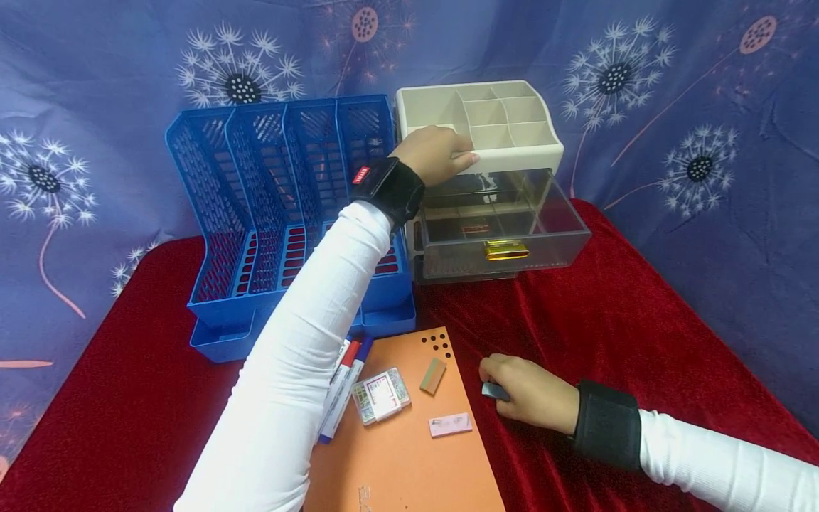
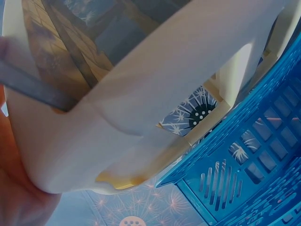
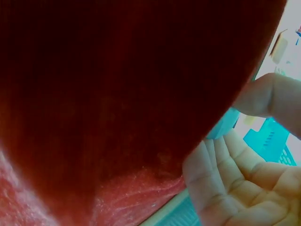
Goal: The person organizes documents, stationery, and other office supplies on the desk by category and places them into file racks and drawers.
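A cream desk organizer (image 1: pixel 512 158) with several top compartments stands at the back, its see-through drawer (image 1: pixel 505 249) with a gold handle (image 1: pixel 505 249) pulled out. My left hand (image 1: pixel 438 153) grips its front rim at the left, the thumb outside and the fingertips hidden behind the rim. The left wrist view shows part of that hand (image 2: pixel 23 197) against the organizer's pale body (image 2: pixel 127 113). Low over the red cloth, my right hand (image 1: pixel 531 391) pinches a small grey-blue piece (image 1: pixel 495 392) between thumb and fingers. In the right wrist view this piece (image 3: pixel 223 125) is partly covered by red cloth.
A blue file rack (image 1: pixel 256 199) stands left of the organizer. On an orange sheet (image 1: pixel 409 469) lie markers (image 1: pixel 345 391), a clear case (image 1: pixel 382 395), a brown-green block (image 1: pixel 433 376), a pink piece (image 1: pixel 450 424) and several black dots (image 1: pixel 436 347). Red cloth (image 1: pixel 614 320) covers the table.
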The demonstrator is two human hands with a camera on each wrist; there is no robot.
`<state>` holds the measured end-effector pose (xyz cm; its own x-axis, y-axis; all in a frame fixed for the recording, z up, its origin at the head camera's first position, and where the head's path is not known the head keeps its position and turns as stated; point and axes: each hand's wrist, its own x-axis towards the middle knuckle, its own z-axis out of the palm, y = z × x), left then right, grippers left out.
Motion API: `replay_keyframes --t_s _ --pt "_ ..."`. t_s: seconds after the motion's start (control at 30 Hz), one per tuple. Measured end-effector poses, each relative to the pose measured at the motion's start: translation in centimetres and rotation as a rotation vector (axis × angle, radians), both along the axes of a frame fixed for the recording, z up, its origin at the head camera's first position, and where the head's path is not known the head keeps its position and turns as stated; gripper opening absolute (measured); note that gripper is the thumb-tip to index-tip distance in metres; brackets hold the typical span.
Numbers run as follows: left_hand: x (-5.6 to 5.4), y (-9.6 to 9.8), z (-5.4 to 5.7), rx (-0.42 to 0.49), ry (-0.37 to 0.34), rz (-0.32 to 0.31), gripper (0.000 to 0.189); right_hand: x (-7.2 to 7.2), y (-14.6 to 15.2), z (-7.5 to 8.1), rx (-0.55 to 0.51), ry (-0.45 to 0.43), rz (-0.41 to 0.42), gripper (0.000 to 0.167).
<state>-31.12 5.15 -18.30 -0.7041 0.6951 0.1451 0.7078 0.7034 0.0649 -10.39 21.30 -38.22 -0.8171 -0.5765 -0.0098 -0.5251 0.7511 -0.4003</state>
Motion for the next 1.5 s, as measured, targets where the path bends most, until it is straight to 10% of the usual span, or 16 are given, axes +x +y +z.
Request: replay_keyframes --t_s 0.63,1.5 --pt "-0.1 0.2 -0.1 0.015 0.004 -0.005 0.035 -0.1 -0.1 2.8 0.021 0.034 0.054 0.03" --pt "0.1 0.1 -0.2 0.036 0.02 -0.022 0.031 0.0 -0.5 10.9 -0.009 0.002 0.166 0.028"
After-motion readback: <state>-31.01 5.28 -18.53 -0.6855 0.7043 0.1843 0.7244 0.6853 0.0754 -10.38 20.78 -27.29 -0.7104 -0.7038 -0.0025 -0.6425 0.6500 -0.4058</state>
